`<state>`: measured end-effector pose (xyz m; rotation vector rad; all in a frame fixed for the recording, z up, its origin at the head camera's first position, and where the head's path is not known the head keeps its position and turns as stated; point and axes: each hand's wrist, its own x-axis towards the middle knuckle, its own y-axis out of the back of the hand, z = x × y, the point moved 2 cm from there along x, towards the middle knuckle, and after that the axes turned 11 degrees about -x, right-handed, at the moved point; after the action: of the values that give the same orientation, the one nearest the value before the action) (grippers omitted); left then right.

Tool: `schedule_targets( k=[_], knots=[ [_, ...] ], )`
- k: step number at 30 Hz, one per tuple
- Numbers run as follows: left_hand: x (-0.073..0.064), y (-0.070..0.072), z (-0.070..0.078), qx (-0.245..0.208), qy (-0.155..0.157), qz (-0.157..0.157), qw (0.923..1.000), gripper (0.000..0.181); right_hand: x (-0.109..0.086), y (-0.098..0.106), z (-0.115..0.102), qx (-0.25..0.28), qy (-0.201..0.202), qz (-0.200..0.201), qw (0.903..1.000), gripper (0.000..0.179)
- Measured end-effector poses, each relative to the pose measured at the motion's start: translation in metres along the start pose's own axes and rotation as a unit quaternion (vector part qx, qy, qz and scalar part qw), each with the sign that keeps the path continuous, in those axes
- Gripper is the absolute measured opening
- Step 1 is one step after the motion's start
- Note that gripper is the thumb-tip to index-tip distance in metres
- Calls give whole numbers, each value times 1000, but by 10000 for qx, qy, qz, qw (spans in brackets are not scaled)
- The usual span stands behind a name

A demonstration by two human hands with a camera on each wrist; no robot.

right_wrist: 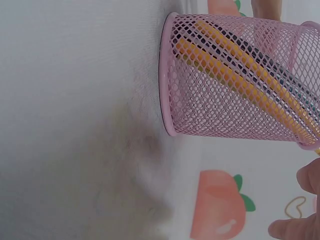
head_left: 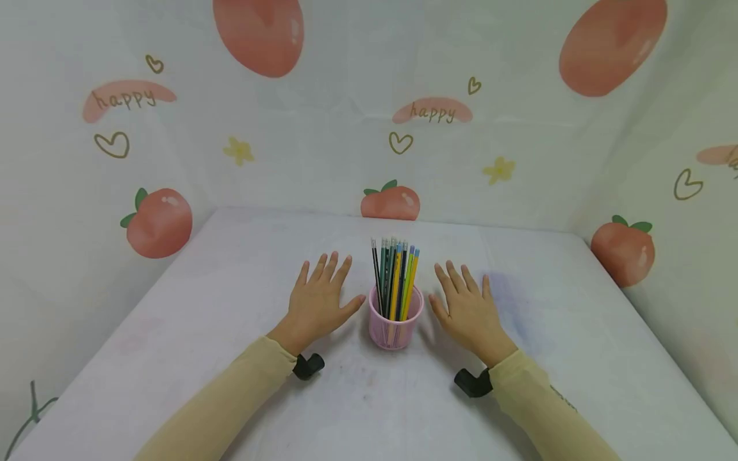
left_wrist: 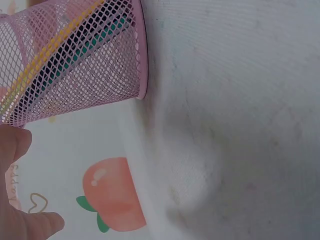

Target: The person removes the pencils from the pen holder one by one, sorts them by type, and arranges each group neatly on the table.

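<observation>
Pink mesh cup (head_left: 392, 338) stands upright on your white table (head_left: 173, 320), about midway between left and right edges, set in from the far edge. Pencils (head_left: 395, 282) inside: black, green, yellow mostly, tops up, leaning at slightly different angles. Your left hand (head_left: 317, 304): just left of the cup, back upward, fingers straight and spread wide, holding nothing; thumb points at the rim, can't tell if it touches. Your right hand (head_left: 469, 314): just right of the cup, same pose, fingers extended and parted, holding nothing, thumb just short of the rim. Can't tell if either palm meets the table. Beige sleeves (head_left: 230, 390) on your forearms, black mount (head_left: 308, 367) at each wrist. Backdrop (head_left: 346, 128) beyond the far edge: peaches, hearts, flowers, "happy" lettering.
</observation>
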<state>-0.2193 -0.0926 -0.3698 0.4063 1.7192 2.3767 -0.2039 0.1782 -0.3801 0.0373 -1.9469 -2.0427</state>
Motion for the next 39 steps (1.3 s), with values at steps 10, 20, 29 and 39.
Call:
schedule_targets(
  k=[10,20,29,39],
  knots=[
    [2,0,1,1,-136,-92,9999,76,0,3,-2,159,95,-182,9997,61],
    [1,3,3,-736,-273,239,9966,42,2,7,-2,1038,-104,-654,9924,41],
    [0,1,-1,-1231,120,146,9922,33,3,6,3,1573,-135,-688,9851,31],
    [5,10,-5,-2225,251,136,9745,31,2,7,10,2740,-206,-574,9598,33]
  ],
)
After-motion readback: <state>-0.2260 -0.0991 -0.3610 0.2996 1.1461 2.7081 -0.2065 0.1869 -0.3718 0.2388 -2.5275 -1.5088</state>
